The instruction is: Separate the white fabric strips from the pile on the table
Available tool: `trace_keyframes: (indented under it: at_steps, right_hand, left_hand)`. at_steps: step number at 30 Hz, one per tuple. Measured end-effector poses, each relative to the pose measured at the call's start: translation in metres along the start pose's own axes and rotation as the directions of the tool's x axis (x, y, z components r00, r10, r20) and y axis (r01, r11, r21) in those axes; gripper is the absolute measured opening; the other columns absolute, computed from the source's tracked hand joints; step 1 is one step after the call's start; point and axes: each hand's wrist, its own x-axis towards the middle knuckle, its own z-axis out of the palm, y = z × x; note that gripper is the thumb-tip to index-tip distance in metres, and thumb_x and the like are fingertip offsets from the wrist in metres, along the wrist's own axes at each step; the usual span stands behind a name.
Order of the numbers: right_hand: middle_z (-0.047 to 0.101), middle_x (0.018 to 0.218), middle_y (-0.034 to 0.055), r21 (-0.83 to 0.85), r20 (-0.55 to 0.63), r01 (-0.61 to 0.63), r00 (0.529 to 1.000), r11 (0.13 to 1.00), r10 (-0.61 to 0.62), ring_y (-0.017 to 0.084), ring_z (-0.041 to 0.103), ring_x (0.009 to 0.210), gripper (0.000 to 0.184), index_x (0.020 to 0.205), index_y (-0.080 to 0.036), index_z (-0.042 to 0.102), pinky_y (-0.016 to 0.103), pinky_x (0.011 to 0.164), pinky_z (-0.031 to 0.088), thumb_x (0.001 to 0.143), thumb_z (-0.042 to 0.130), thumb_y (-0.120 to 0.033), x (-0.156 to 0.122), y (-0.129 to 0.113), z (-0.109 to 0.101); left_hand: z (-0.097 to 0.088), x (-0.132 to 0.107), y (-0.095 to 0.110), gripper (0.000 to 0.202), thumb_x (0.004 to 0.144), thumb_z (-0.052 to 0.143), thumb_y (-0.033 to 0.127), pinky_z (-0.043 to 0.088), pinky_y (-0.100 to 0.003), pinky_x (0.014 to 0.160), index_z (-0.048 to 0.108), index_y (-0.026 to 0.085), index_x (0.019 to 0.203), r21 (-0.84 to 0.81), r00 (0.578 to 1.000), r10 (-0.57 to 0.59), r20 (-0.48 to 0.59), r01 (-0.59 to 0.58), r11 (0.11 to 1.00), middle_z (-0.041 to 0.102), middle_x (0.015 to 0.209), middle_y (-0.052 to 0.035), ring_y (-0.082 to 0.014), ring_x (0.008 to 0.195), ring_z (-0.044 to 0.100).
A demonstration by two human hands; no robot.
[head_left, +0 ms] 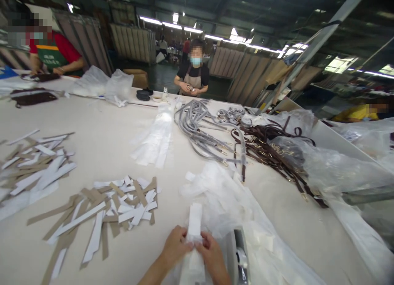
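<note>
Near the front edge of the table, my left hand (177, 244) and my right hand (211, 252) close from both sides on a white strip (195, 221). Its upper end points away from me, above the fingers. Thin translucent white wrapping lies around the strip at my fingertips and runs down between my wrists. Both thumbs nearly meet over it. Just right of my right hand stands a grey tape dispenser (232, 252), partly hidden by that hand. A crumpled heap of thin white sheets (221, 194) spreads behind and to the right of my hands.
A pile of white and brown card strips (123, 203) lies left, another (40, 166) farther left. Wrapped grey straps (197, 129) and dark brown straps (271, 149) lie at back right beside plastic bags (335, 166). A masked person (193, 73) stands across the table; another (55, 55) works far left.
</note>
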Motion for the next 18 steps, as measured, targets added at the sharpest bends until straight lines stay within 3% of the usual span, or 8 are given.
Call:
trace_keyframes:
  at_steps: [3,6,8,11,15,18]
  right_hand:
    - [0.074,0.082,0.0089,0.102,0.168,-0.040,0.986,0.994,0.022,0.029,0.069,0.077,0.057,0.106,-0.015,0.062,0.039,0.068,0.055,0.068,0.063,-0.057,-0.011,-0.018,-0.001]
    - [0.072,0.101,0.0105,0.160,0.263,-0.082,0.964,0.984,0.038,0.028,0.066,0.092,0.062,0.110,-0.017,0.062,0.037,0.077,0.053,0.070,0.062,-0.063,-0.020,-0.035,0.000]
    - [0.069,0.108,0.0120,0.167,0.278,-0.150,0.956,0.975,0.099,0.027,0.064,0.097,0.069,0.111,-0.017,0.063,0.034,0.076,0.053,0.067,0.060,-0.070,-0.023,-0.038,0.002]
    - [0.071,0.103,0.0140,0.161,0.321,-0.255,0.927,0.953,0.194,0.025,0.065,0.089,0.079,0.103,-0.016,0.068,0.032,0.067,0.051,0.057,0.061,-0.080,-0.026,-0.034,0.009]
    - [0.072,0.099,0.0131,0.069,0.421,-0.192,0.895,0.979,0.146,0.028,0.065,0.090,0.073,0.090,-0.018,0.072,0.035,0.070,0.050,0.054,0.062,-0.081,-0.035,-0.031,0.021]
    - [0.071,0.104,0.0134,0.034,0.543,-0.145,0.834,0.989,0.103,0.031,0.062,0.103,0.072,0.091,-0.019,0.073,0.040,0.084,0.048,0.059,0.058,-0.081,-0.046,-0.042,0.032]
  left_hand:
    - [-0.014,-0.022,0.005,0.022,0.057,0.071,0.031,0.039,-0.028,0.078,0.064,0.019,0.074,-0.192,1.000,-0.009,-0.008,0.007,0.981,0.060,0.080,0.0004,-0.0216,0.087,0.051]
    - [-0.025,-0.043,0.009,0.029,0.063,0.067,0.041,0.042,-0.028,0.070,0.062,0.017,0.079,-0.446,0.999,-0.048,-0.024,0.032,0.895,0.062,0.076,-0.0003,-0.0194,0.077,0.055]
    - [-0.033,-0.055,0.009,0.038,0.066,0.065,0.048,0.043,-0.028,0.065,0.061,0.015,0.085,-0.611,0.996,-0.085,-0.040,0.043,0.791,0.064,0.073,-0.0019,-0.0184,0.069,0.057]
    - [-0.045,-0.074,0.004,0.043,0.065,0.069,0.053,0.046,-0.028,0.063,0.061,0.014,0.082,-0.795,0.986,-0.151,-0.075,0.033,0.606,0.064,0.067,-0.0033,-0.0168,0.062,0.058]
    - [-0.051,-0.106,-0.010,0.037,0.066,0.072,0.050,0.051,-0.031,0.073,0.058,0.016,0.071,-0.931,0.972,-0.209,-0.103,-0.020,0.364,0.060,0.060,-0.0004,-0.0151,0.060,0.060]
    - [-0.041,-0.129,-0.023,0.031,0.068,0.074,0.043,0.051,-0.030,0.071,0.060,0.016,0.072,-0.963,0.963,-0.243,-0.116,-0.049,0.265,0.059,0.058,0.0004,-0.0148,0.059,0.060]
